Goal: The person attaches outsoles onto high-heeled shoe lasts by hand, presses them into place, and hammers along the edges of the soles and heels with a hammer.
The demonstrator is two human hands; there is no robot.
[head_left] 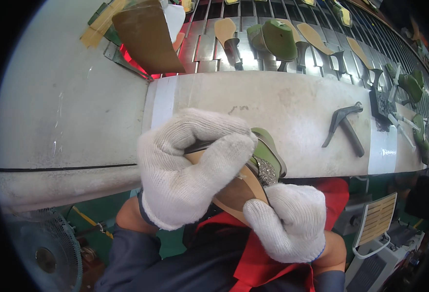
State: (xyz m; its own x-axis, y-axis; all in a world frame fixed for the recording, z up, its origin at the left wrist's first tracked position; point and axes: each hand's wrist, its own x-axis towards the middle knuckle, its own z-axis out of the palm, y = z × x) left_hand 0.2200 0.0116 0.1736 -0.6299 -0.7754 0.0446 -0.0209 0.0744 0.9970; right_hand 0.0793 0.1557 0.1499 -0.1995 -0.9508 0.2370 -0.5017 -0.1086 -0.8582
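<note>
In front of my body I hold a shoe [239,193] between both hands, its tan and brown underside turned up. A green shoe last [271,152] shows at its far end, with a glittery strap [266,170] across it. My left hand [187,168], in a white knitted glove, is closed round the far part, the thumb pressed over the underside. My right hand [292,221], gloved the same way, grips the near right side with its thumb on the edge. Lasting pincers [345,125] with dark handles lie on the worktable to the right. The fingers hide much of the shoe.
Beyond the pale worktable [282,97] runs a metal conveyor [207,46] carrying heeled soles [225,34] and green lasts [277,39]. A brown board [144,36] stands at the back left. A fan [46,258] is at lower left, a slatted seat [376,219] at right.
</note>
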